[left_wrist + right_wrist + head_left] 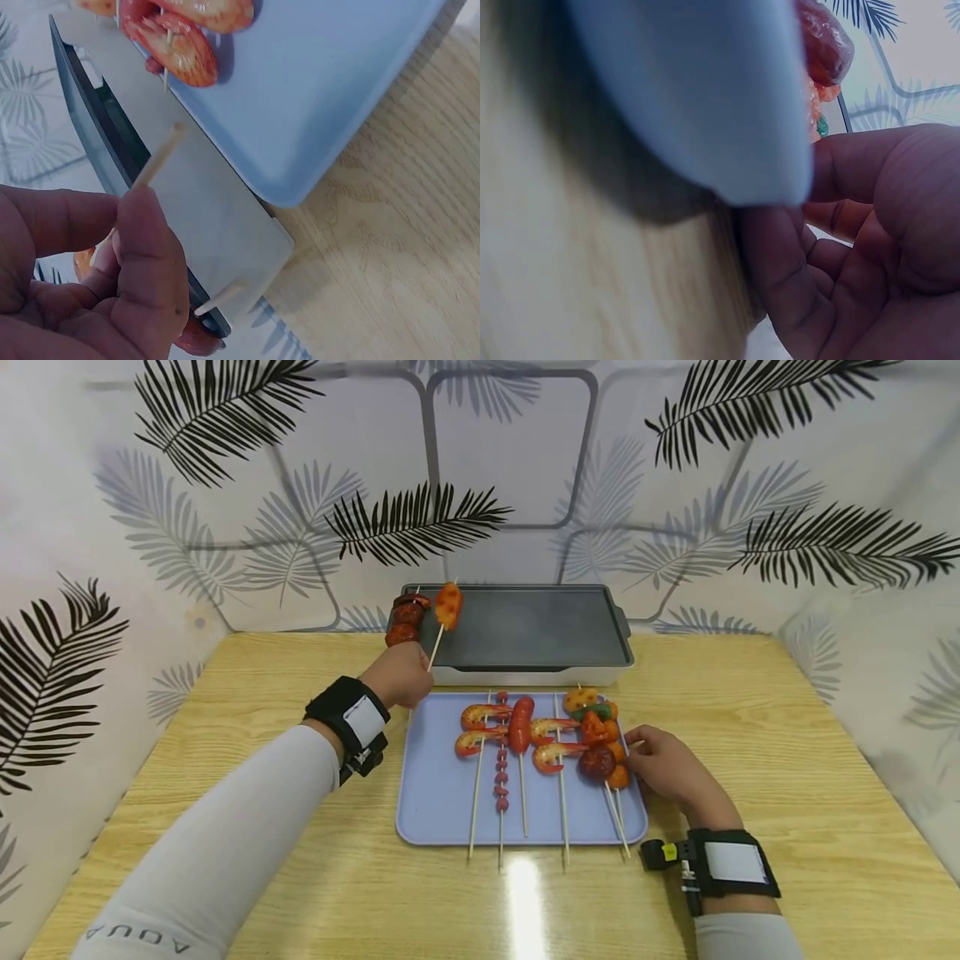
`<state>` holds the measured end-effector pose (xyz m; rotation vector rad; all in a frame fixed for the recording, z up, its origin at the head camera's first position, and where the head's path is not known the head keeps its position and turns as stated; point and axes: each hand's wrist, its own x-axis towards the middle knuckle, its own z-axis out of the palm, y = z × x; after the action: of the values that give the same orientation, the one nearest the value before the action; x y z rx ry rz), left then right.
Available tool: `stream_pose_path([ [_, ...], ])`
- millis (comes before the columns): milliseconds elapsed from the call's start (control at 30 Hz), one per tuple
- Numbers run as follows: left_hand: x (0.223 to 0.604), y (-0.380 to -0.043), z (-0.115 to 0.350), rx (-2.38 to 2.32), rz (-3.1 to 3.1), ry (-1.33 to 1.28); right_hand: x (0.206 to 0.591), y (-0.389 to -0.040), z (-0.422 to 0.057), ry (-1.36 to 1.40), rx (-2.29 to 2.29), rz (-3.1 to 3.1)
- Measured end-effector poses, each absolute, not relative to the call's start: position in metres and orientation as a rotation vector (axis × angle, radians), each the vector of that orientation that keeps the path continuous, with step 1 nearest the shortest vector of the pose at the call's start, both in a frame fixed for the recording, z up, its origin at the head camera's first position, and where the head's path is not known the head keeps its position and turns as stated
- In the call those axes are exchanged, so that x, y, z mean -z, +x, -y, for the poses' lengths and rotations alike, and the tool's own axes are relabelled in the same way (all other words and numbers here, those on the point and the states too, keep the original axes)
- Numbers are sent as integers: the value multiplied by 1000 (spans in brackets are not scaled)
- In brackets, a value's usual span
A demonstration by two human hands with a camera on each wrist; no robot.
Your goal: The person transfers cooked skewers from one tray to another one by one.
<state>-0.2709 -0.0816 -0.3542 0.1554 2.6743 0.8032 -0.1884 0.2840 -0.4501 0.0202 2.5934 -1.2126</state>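
My left hand (405, 675) pinches the stick of a skewer (448, 606) topped with one flat orange-yellow piece, held upright over the front left of the griddle (532, 627). In the left wrist view, the stick's bare end (161, 154) pokes out between thumb and finger. A skewer of dark red balls (405, 620) is at the griddle's left edge, partly hidden by that hand. At the right rim of the lilac tray (435, 810), my right hand (667, 764) grips the edge, thumb above and fingers beneath in the right wrist view.
On the tray lie shrimp skewers (551, 758), a sausage skewer (521, 727), a skewer of small pink pieces (502, 777) and mixed skewers (597, 762) at the right. Several stick ends overhang the front rim. Behind the wooden table (750, 718) stands a leaf-patterned backdrop (510, 460).
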Motion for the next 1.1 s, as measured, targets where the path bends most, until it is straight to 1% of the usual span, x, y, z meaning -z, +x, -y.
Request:
stream_pose_path([
  [233, 360, -262, 81, -886, -2633, 128, 453, -190, -283, 32, 1224, -2590],
  [367, 360, -260, 85, -1008, -2609, 110, 452, -191, -283, 26, 1221, -2593],
  [567, 351, -253, 92, -1229, -2534, 125, 451, -191, -282, 28, 1210, -2604],
  [867, 352, -234, 95, -1133, -2677, 181, 450, -191, -281, 39, 1193, -2601],
  [1100, 362, -216, 91, -1253, -2648, 175, 452, -190, -284, 54, 1169, -2599],
])
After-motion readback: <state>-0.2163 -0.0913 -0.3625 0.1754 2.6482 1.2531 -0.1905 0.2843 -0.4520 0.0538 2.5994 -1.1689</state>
